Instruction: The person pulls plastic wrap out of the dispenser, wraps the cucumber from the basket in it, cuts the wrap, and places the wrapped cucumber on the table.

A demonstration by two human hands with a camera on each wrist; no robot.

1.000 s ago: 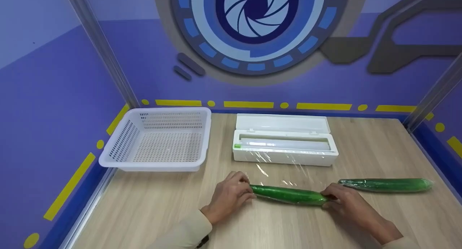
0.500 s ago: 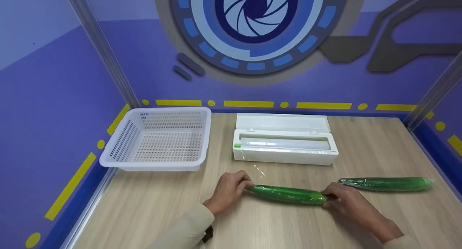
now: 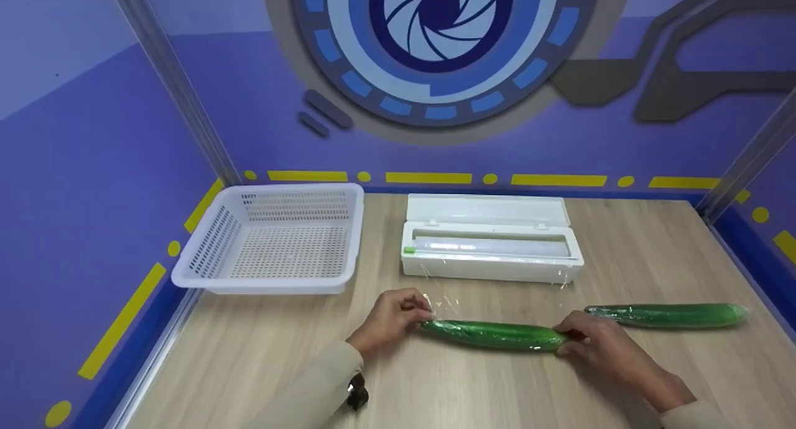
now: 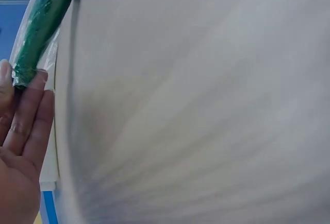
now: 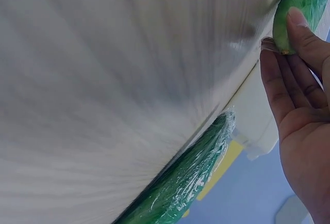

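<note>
A long green cucumber (image 3: 494, 336) with clear cling film around it lies crosswise in front of me on the table. At its left end, my left hand (image 3: 390, 320) pinches the tip and the film between thumb and fingers; loose film glints just beyond. My right hand (image 3: 606, 348) holds the other end, the thumb over the pale green tip in the right wrist view and the fingers under it. Behind the cucumber stands a white cling film box (image 3: 491, 268) with its lid raised and the film roll (image 3: 491, 247) inside. Bits of film hang over the box's front.
A second film-wrapped cucumber (image 3: 671, 316) lies to the right, just beyond my right hand. At the back left stands a white plastic basket (image 3: 289, 255) with slotted walls. Purple-blue panels (image 3: 205, 112) enclose the wooden table (image 3: 249, 360) at the back and sides.
My left hand has shifted slightly left and away from me. The cucumber has turned a little, and less film shows between it and the box. My right hand stays nearly in place.
</note>
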